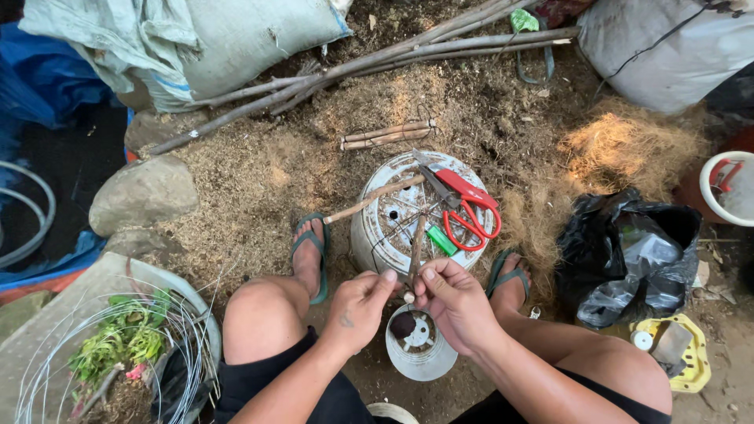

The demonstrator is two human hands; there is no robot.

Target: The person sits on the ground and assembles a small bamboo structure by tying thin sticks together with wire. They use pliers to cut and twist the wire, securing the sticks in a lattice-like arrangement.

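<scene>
Sawdust-strewn ground. Both my hands, left hand [357,308] and right hand [454,302], pinch a thin stick [416,253] low; light, stiff, probably brittle.

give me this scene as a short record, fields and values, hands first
left hand: thumb and fingers pinched beside the stick's lower end
right hand: grips the stick, held upright
under the hands: small grey pot with a dark lump inside
in front: upturned bucket bearing red scissors, a knife and a green lighter
right: black bag, yellow tray
left: wire coil around green plants
ground: sawdust and long branches
feet: green flip-flops
</scene>
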